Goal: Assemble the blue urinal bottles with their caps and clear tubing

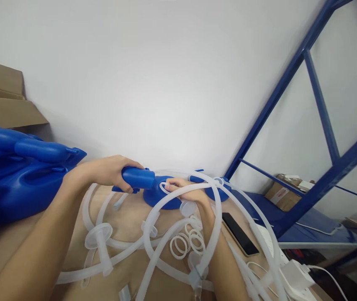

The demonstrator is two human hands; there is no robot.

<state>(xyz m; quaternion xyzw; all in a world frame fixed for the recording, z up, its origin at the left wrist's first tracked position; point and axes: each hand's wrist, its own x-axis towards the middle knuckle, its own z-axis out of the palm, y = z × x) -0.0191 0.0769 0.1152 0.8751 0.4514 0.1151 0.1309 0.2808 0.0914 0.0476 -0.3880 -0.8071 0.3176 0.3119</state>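
Observation:
My left hand (112, 171) is wrapped round the thick tubular neck of a blue plastic bottle (142, 177), which points to the right. Close beside that neck, my right hand (181, 188) is closed with a thin white ring (163, 188) at its fingertips. The ring lies against a rounded blue body (159, 196); whether this belongs to the held bottle I cannot tell. A translucent corrugated hose (178, 192) loops in front of my right hand. Several loose white rings (180, 246) rest on the table below it. A white flanged fitting (99, 236) lies among the hoses.
Blue plastic bottles (24, 175) are piled at left, under a cardboard box (2, 94). Another blue bottle (220, 191) stands right of my hands. A phone (239, 234), a white charger (296, 274) and cables lie at right, next to a blue metal shelf frame (269, 110).

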